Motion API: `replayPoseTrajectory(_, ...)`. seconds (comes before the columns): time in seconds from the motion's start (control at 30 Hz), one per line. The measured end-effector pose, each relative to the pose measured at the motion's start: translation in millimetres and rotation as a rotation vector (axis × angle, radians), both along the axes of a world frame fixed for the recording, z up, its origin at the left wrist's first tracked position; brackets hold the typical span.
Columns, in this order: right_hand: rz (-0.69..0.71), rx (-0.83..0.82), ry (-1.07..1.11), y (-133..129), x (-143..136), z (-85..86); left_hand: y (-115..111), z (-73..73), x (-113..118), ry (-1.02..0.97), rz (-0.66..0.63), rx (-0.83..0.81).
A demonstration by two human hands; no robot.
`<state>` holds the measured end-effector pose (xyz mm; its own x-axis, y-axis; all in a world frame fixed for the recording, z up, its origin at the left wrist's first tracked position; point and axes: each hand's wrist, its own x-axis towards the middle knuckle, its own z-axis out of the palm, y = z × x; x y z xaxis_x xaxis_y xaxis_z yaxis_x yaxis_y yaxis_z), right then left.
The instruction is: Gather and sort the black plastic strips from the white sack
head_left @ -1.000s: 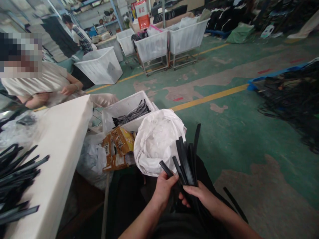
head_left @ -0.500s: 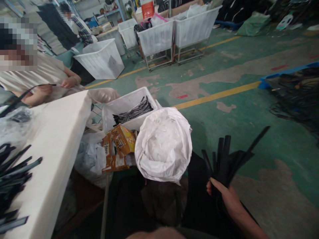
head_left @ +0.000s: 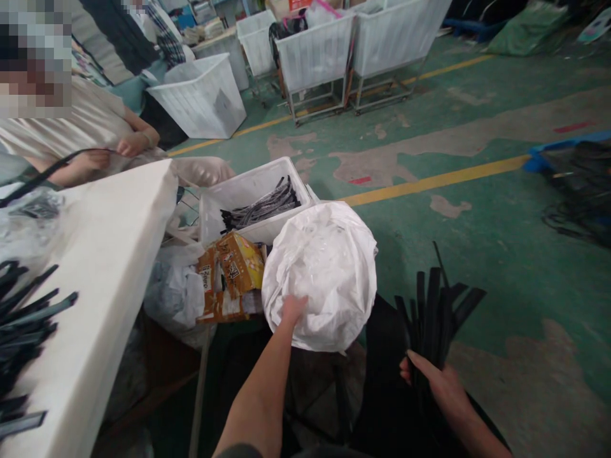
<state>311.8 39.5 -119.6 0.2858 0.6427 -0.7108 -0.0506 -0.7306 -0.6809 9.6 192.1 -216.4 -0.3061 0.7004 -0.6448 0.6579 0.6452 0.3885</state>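
My right hand [head_left: 436,385] grips a fanned bundle of flat black strips [head_left: 436,305], held upright at the lower right over the green floor. My left hand [head_left: 292,310] reaches forward and rests on the near rim of a large white woven sack [head_left: 324,267] whose mouth is open in front of me; its fingertips are hidden at the sack's edge. Whether it grips the sack fabric cannot be told.
A white bin [head_left: 248,194] with black strips stands behind the sack, a torn orange carton [head_left: 231,270] beside it. A white table [head_left: 95,267] at left carries more black strips [head_left: 23,318]. A seated person [head_left: 90,133] works at its far end. White carts [head_left: 315,57] stand further back.
My left hand let go of the bundle, dropped out of view, then reached up to the sack's rim. My right hand carried the strips to the right.
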Motion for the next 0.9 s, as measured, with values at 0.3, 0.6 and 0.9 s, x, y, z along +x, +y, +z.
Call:
replayPoseTrajectory(0.3, 0.009, -0.027, 0.024, 3, -2, 1.3, -28, -14.7, -23, -0.06, 0.101, 0.048)
replayPoseTrajectory(0.6, 0.134, 0.09, 0.249, 4, -7, 8.3, -68, 70.6, -31, -0.415, 0.232, 0.327)
replayPoseTrajectory(0.9, 0.497, 0.241, 0.57, 13, -81, 79.9, -152, 180.7, 11, -0.893, -0.035, 0.311)
